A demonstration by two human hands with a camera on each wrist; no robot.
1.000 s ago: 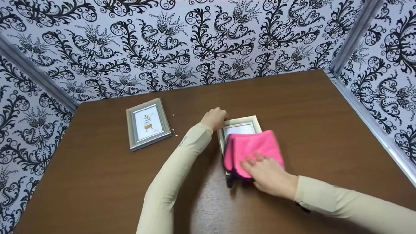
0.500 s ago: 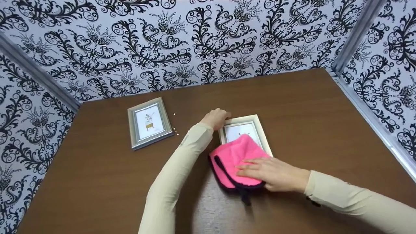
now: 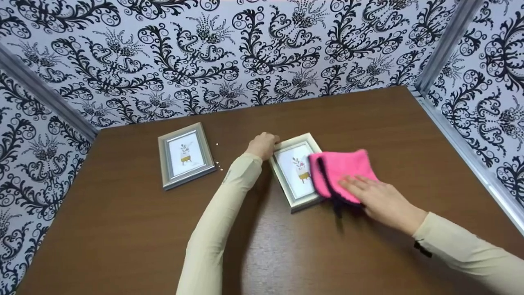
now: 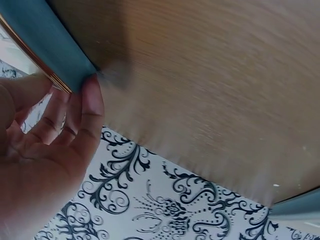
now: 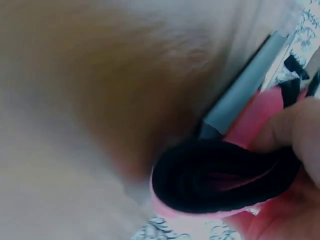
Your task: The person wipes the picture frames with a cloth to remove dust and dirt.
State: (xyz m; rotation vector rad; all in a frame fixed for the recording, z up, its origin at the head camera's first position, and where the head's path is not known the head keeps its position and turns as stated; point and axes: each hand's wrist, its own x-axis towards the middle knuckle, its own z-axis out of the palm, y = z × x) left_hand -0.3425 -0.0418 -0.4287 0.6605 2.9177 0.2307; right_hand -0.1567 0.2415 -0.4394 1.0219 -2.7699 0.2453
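Note:
My left hand (image 3: pixel 262 145) grips the far-left corner of a pale picture frame (image 3: pixel 292 168) lying face up on the table. In the left wrist view, the thumb and fingers pinch the frame's blue-grey edge (image 4: pixel 55 47). My right hand (image 3: pixel 382 200) holds a folded pink cloth (image 3: pixel 344 170) with dark trim and a dark strap. The cloth covers the right part of the frame, hiding some of its edge. In the right wrist view the thumb and fingers wrap round the folded cloth (image 5: pixel 210 200). The frame's plant print shows partly.
A second picture frame (image 3: pixel 187 155) lies face up to the left, with a similar plant print. Small white crumbs (image 3: pixel 219 166) dot the brown table (image 3: pixel 286 254) beside it. Black-and-white patterned walls (image 3: pixel 204 53) stand at the back and both sides.
The cloth has swept down and left over the frame, then up and right, uncovering most of the print. The frame has turned slightly, its near end swinging right.

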